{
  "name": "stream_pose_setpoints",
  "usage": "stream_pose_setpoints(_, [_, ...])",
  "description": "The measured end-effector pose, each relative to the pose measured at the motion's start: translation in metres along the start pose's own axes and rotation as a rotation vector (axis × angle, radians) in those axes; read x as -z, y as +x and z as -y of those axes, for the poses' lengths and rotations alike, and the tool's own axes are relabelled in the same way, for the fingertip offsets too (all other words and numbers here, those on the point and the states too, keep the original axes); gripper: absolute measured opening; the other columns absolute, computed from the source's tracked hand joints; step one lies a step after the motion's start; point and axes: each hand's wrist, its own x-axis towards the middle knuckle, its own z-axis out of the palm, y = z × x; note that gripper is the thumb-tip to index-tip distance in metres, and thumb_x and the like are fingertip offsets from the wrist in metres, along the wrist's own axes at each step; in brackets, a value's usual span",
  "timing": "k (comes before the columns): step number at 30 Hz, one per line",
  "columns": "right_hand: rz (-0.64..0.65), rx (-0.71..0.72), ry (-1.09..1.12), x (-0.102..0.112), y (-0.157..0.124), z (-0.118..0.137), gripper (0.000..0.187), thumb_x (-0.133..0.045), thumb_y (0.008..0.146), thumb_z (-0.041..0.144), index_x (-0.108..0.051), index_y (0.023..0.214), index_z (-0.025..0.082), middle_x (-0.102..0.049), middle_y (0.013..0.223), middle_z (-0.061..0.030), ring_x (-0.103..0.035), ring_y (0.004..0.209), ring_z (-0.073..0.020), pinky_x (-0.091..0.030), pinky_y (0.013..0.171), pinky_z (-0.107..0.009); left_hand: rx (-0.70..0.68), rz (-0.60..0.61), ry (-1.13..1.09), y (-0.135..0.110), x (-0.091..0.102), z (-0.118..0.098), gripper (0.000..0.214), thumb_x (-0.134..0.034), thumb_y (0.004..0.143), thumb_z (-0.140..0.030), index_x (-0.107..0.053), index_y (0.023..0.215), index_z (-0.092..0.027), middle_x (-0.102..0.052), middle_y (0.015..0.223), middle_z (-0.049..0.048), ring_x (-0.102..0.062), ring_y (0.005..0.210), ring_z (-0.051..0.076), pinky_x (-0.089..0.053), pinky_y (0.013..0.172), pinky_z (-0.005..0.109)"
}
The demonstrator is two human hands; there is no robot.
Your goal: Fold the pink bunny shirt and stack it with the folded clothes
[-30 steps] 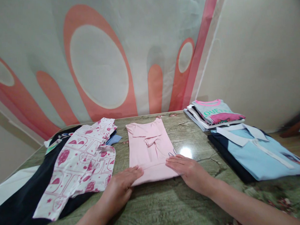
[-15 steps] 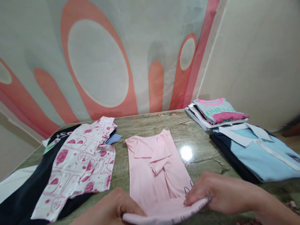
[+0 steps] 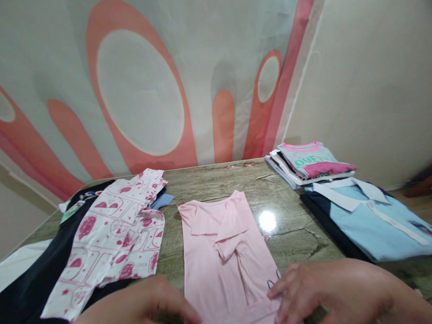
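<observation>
The pink shirt (image 3: 221, 271) is supported on the bench (image 3: 284, 247), between the fingers of the left hand (image 3: 153, 298) and the right hand (image 3: 307, 289). Its near sides are contacted by the fingers; whether cloth is gripped cannot be told. Left of and beyond the left fingers, a patterned garment (image 3: 108, 236) is laid. Beyond the right fingers, a light-blue collared shirt (image 3: 387, 228) is placed, then a folded stack (image 3: 311, 159).

Left hand (image 3: 143, 301), seven o'clock: mine, bare, rounded knuckles, tapering index finger (image 3: 182, 306); lower part cropped by the view's edge. Right hand (image 3: 311, 289), five o'clock: bare too, broad back, slender fingers. Right wrist (image 3: 379, 291), four o'clock: bare. My nails blurred.
</observation>
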Motion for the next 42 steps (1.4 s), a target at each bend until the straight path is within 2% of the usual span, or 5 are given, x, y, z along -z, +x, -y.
stream_pose_setpoints(5, [-0.423,-0.186,-0.039,0.004,0.017,-0.018,0.031,-0.053,0.09,0.024,-0.07,0.115,0.027,-0.072,0.111,-0.0036,-0.066,0.101,-0.0183,-0.048,0.092,-0.029,0.306,-0.592,0.377,0.024,0.053,0.065,0.037,-0.049,0.088,-0.028,-0.062,0.123,-0.026,-0.061,0.129,0.0045,-0.057,0.116,0.023,-0.042,0.102,0.037])
stream_pose_setpoints(12, [-0.779,-0.227,-0.169,0.006,0.035,-0.06,0.026,-0.05,0.091,0.023,-0.074,0.101,0.024,-0.073,0.098,-0.0035,-0.066,0.093,-0.0182,-0.05,0.084,-0.03,0.102,-0.462,0.491,0.061,0.106,0.15,0.028,-0.058,0.075,-0.018,-0.067,0.101,-0.022,-0.06,0.121,0.0056,-0.054,0.116,0.022,-0.038,0.105,0.035])
stream_pose_setpoints(22, [-1.017,-0.067,-0.489,0.065,0.09,-0.117,0.034,-0.046,0.086,0.006,-0.068,0.106,0.021,-0.069,0.11,-0.0054,-0.061,0.106,-0.0182,-0.045,0.096,-0.033,0.13,-0.377,0.383,0.076,0.121,0.165,0.027,-0.053,0.086,-0.041,-0.07,0.087,-0.02,-0.062,0.117,0.007,-0.058,0.107,0.02,-0.041,0.1,0.03])
stream_pose_setpoints(28, [-1.014,-0.34,-0.661,0.126,0.123,-0.153,0.037,-0.047,0.086,0.004,-0.068,0.11,0.022,-0.066,0.12,-0.0051,-0.056,0.113,-0.0193,-0.041,0.097,-0.033,0.322,-0.516,0.488,0.115,0.145,0.181,0.03,-0.049,0.086,-0.039,-0.07,0.078,-0.019,-0.068,0.088,0.0079,-0.06,0.091,0.022,-0.045,0.089,0.031])
stream_pose_setpoints(42, [-1.082,-0.474,-0.595,0.175,0.19,-0.128,0.029,-0.046,0.088,0.013,-0.07,0.099,0.023,-0.071,0.105,-0.0025,-0.062,0.098,-0.017,-0.043,0.083,-0.025,0.629,-0.897,0.569,0.161,0.131,0.203,0.028,-0.047,0.092,-0.04,-0.067,0.093,-0.02,-0.061,0.118,0.0104,-0.054,0.111,0.029,-0.041,0.09,0.041])
